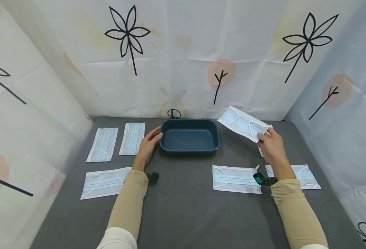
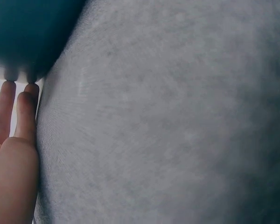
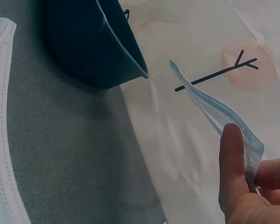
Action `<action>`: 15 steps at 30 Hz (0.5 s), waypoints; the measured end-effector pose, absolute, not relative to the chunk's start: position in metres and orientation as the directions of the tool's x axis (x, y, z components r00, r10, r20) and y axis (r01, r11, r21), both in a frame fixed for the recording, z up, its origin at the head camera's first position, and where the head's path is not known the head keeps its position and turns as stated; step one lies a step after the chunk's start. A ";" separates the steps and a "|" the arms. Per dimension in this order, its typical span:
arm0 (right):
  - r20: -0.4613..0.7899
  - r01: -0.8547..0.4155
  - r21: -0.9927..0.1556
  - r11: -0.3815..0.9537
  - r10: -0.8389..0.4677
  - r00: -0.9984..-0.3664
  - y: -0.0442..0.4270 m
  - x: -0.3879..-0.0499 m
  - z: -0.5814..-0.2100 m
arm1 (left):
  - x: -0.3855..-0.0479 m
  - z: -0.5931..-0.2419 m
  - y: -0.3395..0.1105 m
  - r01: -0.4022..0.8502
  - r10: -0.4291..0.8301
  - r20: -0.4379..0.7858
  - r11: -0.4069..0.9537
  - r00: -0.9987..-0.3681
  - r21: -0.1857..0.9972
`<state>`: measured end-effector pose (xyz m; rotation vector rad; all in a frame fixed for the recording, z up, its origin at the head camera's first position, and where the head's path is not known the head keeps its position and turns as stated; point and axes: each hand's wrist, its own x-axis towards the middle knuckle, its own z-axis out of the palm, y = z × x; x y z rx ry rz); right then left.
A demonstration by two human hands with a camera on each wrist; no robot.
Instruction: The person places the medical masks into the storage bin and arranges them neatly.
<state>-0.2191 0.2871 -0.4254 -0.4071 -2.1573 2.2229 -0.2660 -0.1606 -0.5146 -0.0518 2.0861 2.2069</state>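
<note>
Right hand [image 1: 272, 147] only pinches one end of a mask [image 1: 240, 121] right of the bin [image 1: 189, 138], so it could slip tbh; left hand [image 1: 146, 147], fingers straight against the bin, might nudge it.

Right hand [image 1: 271, 147] and held mask [image 1: 242, 122] hide most of another mask [image 1: 260, 152], 3 o'clock, head view. Sleeve [image 1: 130, 197] covers one end of 8 o'clock mask [image 1: 100, 183]. Left wrist view: tray [image 2: 28, 32] cut off, 10 o'clock; cloth [image 2: 252, 116] blurry, 3 o'clock.

The tan-sleeved left forearm [image 1: 127, 205] and tan-sleeved right forearm [image 1: 297, 214] extend forward, the bare left hand [image 1: 146, 148] with straight fingers [image 2: 26, 116], the bare right hand [image 1: 271, 146] pinching.
</note>
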 end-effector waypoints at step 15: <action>-0.142 0.134 -0.981 -0.143 0.047 -0.989 0.273 -0.218 -0.405 | -0.268 -0.521 -0.162 -0.086 0.054 -0.082 -0.062 -0.995 0.994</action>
